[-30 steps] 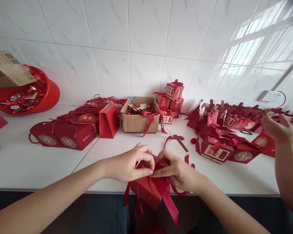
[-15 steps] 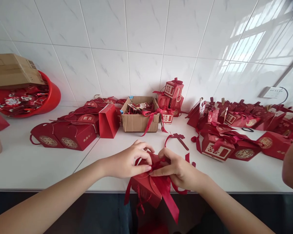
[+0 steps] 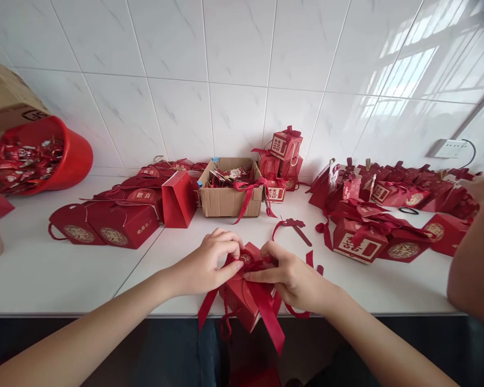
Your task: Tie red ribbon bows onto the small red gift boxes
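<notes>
A red gift box stands tilted at the table's front edge, with a twisted red cord hanging from its near side. Across its top lies a red ribbon, one long tail draped down the front and another at the left. My left hand pinches the ribbon at the knot with thumb and fingers. From the other side my right hand is also closed on the ribbon, index finger stretched to the knot. The fingers hide much of the knot. A dark red paper tag rests just behind the box.
An open cardboard box of cards stands behind my hands. Red gift boxes fill the left, more gift boxes the right. A red tub of wrapped sweets lies tipped at far left. Another person's arm reaches in at right.
Both hands keep hold of the ribbon, the left having shifted slightly up and left. The box's front has risen a little. At left, the carton over the tub has lifted and tilted.
</notes>
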`<state>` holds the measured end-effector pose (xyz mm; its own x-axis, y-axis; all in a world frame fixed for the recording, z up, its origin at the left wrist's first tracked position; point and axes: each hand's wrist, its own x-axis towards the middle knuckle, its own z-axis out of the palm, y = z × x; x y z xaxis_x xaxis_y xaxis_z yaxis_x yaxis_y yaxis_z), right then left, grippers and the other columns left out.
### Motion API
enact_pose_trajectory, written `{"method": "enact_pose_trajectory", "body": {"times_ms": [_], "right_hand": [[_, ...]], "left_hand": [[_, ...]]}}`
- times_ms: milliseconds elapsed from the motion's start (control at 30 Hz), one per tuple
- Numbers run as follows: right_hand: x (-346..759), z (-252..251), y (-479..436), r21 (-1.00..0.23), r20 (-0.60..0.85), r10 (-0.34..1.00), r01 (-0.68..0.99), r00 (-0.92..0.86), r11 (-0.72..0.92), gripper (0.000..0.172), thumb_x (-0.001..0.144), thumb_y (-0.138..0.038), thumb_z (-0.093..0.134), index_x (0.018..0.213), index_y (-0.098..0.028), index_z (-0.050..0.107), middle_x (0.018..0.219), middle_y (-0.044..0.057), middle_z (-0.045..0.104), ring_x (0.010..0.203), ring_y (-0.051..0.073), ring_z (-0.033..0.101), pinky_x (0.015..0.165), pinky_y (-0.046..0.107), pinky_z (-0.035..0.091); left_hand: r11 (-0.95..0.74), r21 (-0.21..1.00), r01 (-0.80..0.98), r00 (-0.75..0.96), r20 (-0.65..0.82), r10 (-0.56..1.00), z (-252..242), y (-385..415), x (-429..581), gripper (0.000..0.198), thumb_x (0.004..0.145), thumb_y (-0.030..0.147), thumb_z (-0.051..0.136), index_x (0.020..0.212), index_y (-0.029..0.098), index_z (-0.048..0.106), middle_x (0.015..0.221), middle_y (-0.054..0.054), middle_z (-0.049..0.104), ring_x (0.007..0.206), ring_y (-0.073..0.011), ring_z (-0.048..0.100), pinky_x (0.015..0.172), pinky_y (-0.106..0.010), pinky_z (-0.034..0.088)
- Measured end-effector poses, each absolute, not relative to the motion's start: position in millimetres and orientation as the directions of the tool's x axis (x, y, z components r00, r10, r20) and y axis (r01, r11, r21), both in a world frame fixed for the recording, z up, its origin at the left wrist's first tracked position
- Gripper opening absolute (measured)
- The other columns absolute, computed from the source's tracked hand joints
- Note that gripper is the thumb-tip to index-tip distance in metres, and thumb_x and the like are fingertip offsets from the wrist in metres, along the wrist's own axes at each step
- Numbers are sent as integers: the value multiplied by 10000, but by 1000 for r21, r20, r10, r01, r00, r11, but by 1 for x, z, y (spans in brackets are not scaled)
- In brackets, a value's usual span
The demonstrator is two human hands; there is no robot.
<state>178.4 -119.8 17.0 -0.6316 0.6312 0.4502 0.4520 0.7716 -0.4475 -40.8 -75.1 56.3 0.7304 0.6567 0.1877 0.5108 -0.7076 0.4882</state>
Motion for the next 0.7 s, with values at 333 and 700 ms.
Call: {"method": "enact_pose_trajectory", "body": {"times_ms": [333,700], "right_hand": [[174,10,-125,-648,516,797,465,-314,603,152,863,-89,439,945,-213,405,699,-40,470,536,96,413,502,217,343],[172,6,-127,-742,479,856,432,-193,513,153,857,-115,459,929,-233,394,603,-83,388,497,90,365,468,211,285]], "left_hand": [[-674,548,496,621,319,716,47,-87,-29,237,863,328,513,681,198,435,976,-38,589,1031,-224,458,916,-374,373],[-376,848,374,419,207,884,31,-87,-8,378,759,331,636,547,200,352,755,-20,594,864,-212,544,800,-327,409]]}}
